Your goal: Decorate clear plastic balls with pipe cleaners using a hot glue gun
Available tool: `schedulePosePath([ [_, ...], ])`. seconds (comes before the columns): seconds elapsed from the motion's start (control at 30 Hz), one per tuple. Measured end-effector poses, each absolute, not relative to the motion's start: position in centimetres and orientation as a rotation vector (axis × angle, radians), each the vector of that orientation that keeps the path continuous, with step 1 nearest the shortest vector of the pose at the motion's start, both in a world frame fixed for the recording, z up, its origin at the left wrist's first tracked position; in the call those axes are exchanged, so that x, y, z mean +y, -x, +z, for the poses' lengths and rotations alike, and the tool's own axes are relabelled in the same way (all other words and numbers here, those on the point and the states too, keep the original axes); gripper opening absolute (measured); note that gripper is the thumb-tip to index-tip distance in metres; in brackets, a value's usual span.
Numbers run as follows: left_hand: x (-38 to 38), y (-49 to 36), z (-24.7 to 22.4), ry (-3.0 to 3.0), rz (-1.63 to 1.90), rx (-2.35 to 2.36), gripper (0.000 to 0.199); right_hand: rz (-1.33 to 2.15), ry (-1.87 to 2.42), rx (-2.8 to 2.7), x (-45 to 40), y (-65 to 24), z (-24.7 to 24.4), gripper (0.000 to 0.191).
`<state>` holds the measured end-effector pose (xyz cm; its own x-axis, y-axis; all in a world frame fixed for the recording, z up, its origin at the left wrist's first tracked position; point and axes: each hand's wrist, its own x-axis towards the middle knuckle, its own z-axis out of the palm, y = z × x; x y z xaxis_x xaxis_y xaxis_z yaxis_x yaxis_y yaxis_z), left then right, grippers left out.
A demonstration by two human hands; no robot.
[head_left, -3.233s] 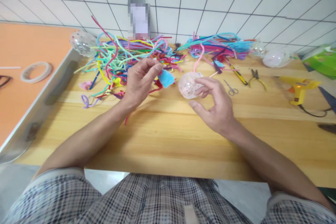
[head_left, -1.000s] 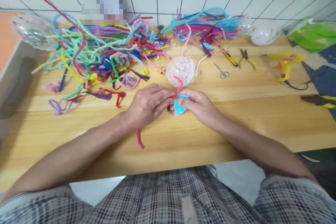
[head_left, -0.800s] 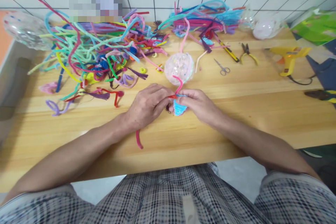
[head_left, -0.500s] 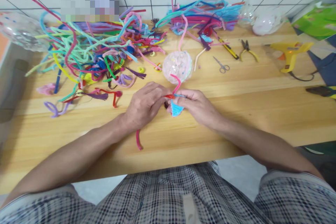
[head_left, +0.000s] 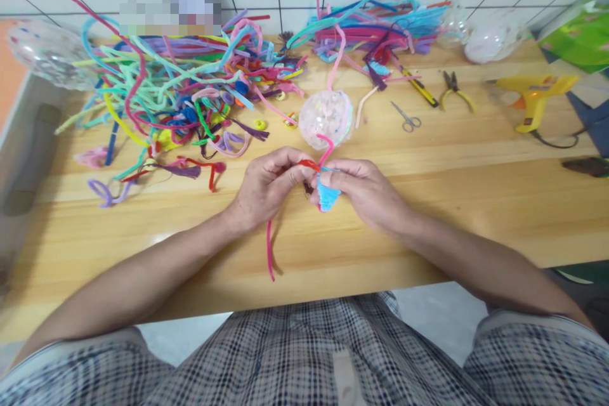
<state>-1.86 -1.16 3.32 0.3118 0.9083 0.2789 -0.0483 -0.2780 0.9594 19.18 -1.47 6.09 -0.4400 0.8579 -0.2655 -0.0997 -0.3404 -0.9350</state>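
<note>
My left hand point(head_left: 266, 187) is closed in a pinch on a red pipe cleaner point(head_left: 310, 165). From beneath that hand a dark pink pipe cleaner point(head_left: 269, 250) hangs toward the table's front edge. My right hand point(head_left: 368, 190) pinches a light blue wrapped piece point(head_left: 328, 194), fan-shaped and just below the fingertips. Both sets of fingertips nearly meet. Between them a bright pink curved pipe cleaner point(head_left: 326, 148) rises in front of a clear ball point(head_left: 325, 117) with glittery filling. Something dark, too small to make out, shows under the left fingers.
Tangled pipe cleaners point(head_left: 162, 89) spread over the back left, with another bundle point(head_left: 375, 28) at back centre. Scissors point(head_left: 407, 118), a yellow cutter point(head_left: 419, 87), pliers point(head_left: 454, 92) and a yellow glue gun point(head_left: 533, 98) lie to the right. A clear balloon-like bag point(head_left: 50, 54) is far left.
My left fingers have shifted slightly on the red pipe cleaner. The dark pink strand below now hangs straighter and more of it shows. The whole view has moved a little.
</note>
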Motion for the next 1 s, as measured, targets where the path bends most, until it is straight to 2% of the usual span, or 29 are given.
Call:
schedulePosePath([
  [0.17,-0.4,2.7,2.6,-2.026,1.15,0.884,0.03,1.7,1.173,-1.374,-1.1,-19.6,5.7,0.021],
  [0.3,-0.3,3.1,2.9,-2.691,1.171,0.884,0.023,1.301,1.328,-1.705,-1.1,-19.8,6.1,0.021],
  [0.43,-0.9,3.0,3.7,-2.943,1.138,0.907,0.008,1.056,1.399,-1.922,-1.1,-19.8,6.5,0.024],
  [0.63,-0.7,3.4,3.9,-2.814,1.18,0.756,0.011,1.219,1.338,-1.876,-1.0,-20.0,6.5,0.026],
  [0.77,-0.7,3.6,3.7,-2.668,1.268,0.738,0.021,1.407,1.235,-1.716,-1.3,-20.0,6.7,0.024],
  [1.0,-1.2,3.0,4.0,-2.426,1.39,0.73,0.017,1.575,1.057,-1.493,-1.8,-19.7,6.8,0.02],
])
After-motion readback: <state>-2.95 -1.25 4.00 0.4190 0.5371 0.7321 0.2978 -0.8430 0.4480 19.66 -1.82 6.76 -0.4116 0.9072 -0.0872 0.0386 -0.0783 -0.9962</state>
